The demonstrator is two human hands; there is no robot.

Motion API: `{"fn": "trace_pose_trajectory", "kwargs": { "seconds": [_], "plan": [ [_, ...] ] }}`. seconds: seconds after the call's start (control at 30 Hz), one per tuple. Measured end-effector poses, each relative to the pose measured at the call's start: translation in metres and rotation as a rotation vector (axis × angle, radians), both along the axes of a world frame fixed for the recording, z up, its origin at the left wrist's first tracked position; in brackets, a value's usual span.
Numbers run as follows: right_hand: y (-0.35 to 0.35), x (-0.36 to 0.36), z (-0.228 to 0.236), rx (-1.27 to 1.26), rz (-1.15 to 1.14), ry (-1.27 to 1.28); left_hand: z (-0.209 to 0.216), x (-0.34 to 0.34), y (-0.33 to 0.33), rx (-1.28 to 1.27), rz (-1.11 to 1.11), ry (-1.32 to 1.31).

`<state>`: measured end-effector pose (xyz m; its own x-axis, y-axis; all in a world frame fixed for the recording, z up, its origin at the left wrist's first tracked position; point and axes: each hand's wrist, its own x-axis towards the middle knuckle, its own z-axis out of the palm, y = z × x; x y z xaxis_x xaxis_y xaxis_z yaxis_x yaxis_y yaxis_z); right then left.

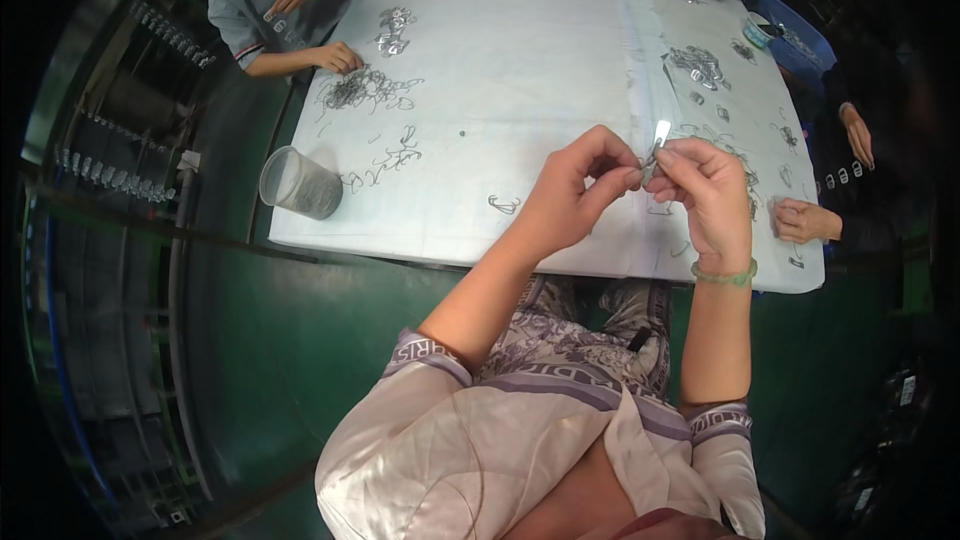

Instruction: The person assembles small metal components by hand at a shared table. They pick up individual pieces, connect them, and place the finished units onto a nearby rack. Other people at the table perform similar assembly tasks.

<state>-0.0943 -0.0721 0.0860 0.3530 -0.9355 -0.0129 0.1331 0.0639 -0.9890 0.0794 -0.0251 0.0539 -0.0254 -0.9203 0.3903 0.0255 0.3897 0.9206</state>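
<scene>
"What lies around?"
"On the white-covered table point(520, 80), a translucent cylindrical plastic cup point(318, 192) at left, a tangled dark wire heap point(352, 92) at upper left, and a co-worker's bare hand point(803, 221) at right"
"Anything hidden?"
"Fingertips cover the lower end of the small flat silver metal tab point(663, 131), right of centre"
"And the hands?"
"Both raised, facing: the right hand point(712, 195) pinches the tab; the left hand point(580, 190) has thumb and forefinger bent beside it, grip impossible to tell"
</scene>
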Motion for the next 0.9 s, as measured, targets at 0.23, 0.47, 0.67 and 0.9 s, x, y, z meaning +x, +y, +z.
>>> {"fn": "trace_pose_trajectory", "kwargs": {
  "seconds": [0.23,0.47,0.67,0.9],
  "plan": [
    [0.004,-0.003,0.0,-0.038,0.003,-0.006,-0.006,0.002,-0.003,0.149,-0.132,0.235],
    [0.008,-0.002,-0.002,-0.11,-0.022,-0.026,-0.009,-0.004,-0.001,0.17,-0.063,0.327],
    [0.004,-0.013,-0.001,0.052,0.076,-0.141,-0.009,-0.007,0.0,0.064,0.036,0.227],
    [0.014,-0.001,-0.002,-0.266,-0.129,-0.087,-0.008,-0.004,0.006,0.067,0.022,0.131]
  ]
}}
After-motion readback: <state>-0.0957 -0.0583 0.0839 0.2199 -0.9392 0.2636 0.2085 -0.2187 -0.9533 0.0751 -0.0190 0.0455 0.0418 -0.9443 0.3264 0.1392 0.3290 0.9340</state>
